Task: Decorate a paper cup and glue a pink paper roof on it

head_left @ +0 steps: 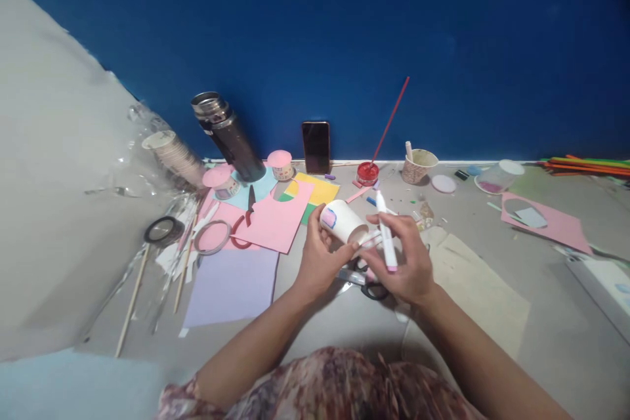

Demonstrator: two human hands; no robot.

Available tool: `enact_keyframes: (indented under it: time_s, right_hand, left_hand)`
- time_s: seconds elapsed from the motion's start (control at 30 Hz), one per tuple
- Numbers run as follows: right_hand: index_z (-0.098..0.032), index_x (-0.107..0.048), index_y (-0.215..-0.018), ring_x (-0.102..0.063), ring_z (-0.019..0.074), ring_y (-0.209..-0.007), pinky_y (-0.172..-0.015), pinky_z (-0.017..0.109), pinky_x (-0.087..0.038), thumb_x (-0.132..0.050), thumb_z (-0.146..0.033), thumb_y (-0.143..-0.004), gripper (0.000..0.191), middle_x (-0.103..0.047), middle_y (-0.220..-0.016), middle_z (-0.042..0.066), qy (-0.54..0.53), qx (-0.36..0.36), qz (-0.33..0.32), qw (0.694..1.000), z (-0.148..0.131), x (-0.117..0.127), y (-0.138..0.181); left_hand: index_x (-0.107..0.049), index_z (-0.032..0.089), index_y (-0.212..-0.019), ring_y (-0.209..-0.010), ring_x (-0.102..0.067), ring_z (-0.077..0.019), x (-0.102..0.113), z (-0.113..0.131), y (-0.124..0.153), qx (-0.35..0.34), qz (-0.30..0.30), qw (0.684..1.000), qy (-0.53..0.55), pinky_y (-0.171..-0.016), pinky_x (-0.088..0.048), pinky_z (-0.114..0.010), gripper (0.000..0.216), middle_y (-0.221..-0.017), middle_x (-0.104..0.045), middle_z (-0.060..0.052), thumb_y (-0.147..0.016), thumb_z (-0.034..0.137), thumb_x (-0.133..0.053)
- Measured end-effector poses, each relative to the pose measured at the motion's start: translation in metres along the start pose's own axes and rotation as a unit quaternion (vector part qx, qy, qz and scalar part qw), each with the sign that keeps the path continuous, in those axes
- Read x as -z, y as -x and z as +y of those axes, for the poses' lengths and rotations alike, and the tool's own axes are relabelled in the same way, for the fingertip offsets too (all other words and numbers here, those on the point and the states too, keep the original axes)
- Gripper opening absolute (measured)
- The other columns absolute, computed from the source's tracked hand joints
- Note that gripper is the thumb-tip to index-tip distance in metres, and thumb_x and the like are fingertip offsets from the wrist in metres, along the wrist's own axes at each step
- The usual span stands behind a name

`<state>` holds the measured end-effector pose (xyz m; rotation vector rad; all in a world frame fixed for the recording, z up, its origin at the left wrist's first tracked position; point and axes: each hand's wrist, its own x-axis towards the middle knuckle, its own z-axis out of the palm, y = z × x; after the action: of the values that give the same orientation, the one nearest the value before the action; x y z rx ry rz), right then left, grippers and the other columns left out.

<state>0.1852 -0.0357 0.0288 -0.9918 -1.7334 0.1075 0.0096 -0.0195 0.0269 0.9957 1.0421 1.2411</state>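
My left hand (317, 259) is wrapped round a white paper cup (347, 220), tilted on its side, its open end toward my right hand. A small pink patch with a blue outline is drawn on its wall. In my right hand (411, 262) is a white marker (386, 236) with a pink end, held nearly upright between the fingers. Another slim white piece shows near the right fingertips, too unclear to name. Below the hands lie scissors with black handles (375, 291), partly hidden.
At left are pink paper (290, 230), purple paper (231, 289), a tape roll (212, 236), pliers (250, 207), stacked cups (172, 154) and a steel flask (231, 138). A phone (316, 146) leans on the wall. Red paint (367, 174), a patterned cup (417, 169) and pink paper (556, 226) lie rightward.
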Motion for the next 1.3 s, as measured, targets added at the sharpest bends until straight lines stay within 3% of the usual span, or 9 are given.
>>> enact_keyframes:
  time_s: [0.1, 0.2, 0.3, 0.43, 0.6, 1.3]
  right_hand:
    - [-0.023, -0.066, -0.135, -0.074, 0.0242, -0.09, -0.079, 0.041, -0.061, -0.068, -0.026, -0.098, 0.037, -0.08, -0.106, 0.01, -0.079, -0.128, 0.061, 0.987, 0.005, 0.011, 0.0]
    - [-0.02, -0.076, -0.119, -0.069, 0.0185, -0.067, -0.062, 0.032, -0.056, -0.066, -0.032, -0.101, 0.023, -0.079, -0.084, 0.006, -0.168, -0.247, 0.117, 0.947, 0.011, 0.02, 0.001]
    - [-0.019, -0.08, -0.103, -0.065, 0.0164, -0.059, -0.053, 0.028, -0.051, -0.074, -0.034, -0.096, 0.017, -0.076, -0.076, 0.004, -0.205, -0.285, 0.119, 0.929, 0.009, 0.026, 0.0]
    - [-0.022, -0.078, -0.09, -0.073, 0.0191, -0.067, -0.058, 0.029, -0.056, -0.076, -0.024, -0.09, 0.003, -0.078, -0.081, 0.004, -0.149, -0.204, 0.103, 0.962, -0.004, 0.026, -0.002]
    - [-0.023, -0.073, -0.093, -0.07, 0.0184, -0.064, -0.059, 0.031, -0.056, -0.068, -0.014, -0.092, 0.01, -0.075, -0.076, 0.003, -0.139, -0.097, 0.054, 0.984, -0.013, 0.023, -0.005]
    - [-0.023, -0.072, -0.095, -0.069, 0.0193, -0.064, -0.061, 0.034, -0.055, -0.065, -0.012, -0.092, 0.013, -0.075, -0.073, 0.002, -0.098, -0.049, -0.002, 0.994, -0.009, 0.022, -0.004]
  left_hand:
    - [-0.047, 0.027, -0.136, -0.126, -0.06, -0.0288, 0.008, 0.003, -0.006, -0.035, -0.015, 0.996, -0.076, -0.108, -0.048, -0.043, 0.081, -0.136, -0.057, -0.01, -0.069, 0.031, -0.092]
    - [-0.052, 0.027, -0.136, -0.131, -0.057, -0.0306, 0.014, 0.006, -0.009, -0.039, -0.079, 0.995, -0.05, -0.111, -0.047, -0.044, 0.076, -0.14, -0.056, -0.011, -0.071, 0.03, -0.092]
    - [-0.056, 0.029, -0.139, -0.141, -0.052, -0.0332, 0.015, 0.007, -0.008, -0.032, -0.124, 0.992, -0.016, -0.119, -0.042, -0.045, 0.079, -0.148, -0.053, -0.01, -0.069, 0.025, -0.094]
    - [-0.058, 0.031, -0.143, -0.147, -0.047, -0.0351, 0.014, 0.005, -0.005, -0.035, -0.134, 0.989, -0.05, -0.124, -0.036, -0.047, 0.086, -0.155, -0.05, -0.011, -0.067, 0.023, -0.097]
    - [-0.055, 0.032, -0.146, -0.146, -0.048, -0.035, 0.015, 0.001, -0.006, -0.021, -0.144, 0.988, -0.051, -0.123, -0.037, -0.048, 0.091, -0.155, -0.05, -0.011, -0.067, 0.025, -0.098]
    - [-0.058, 0.027, -0.144, -0.143, -0.051, -0.0354, 0.012, 0.004, -0.004, -0.02, -0.166, 0.985, -0.051, -0.121, -0.04, -0.047, 0.082, -0.154, -0.05, -0.012, -0.07, 0.017, -0.092]
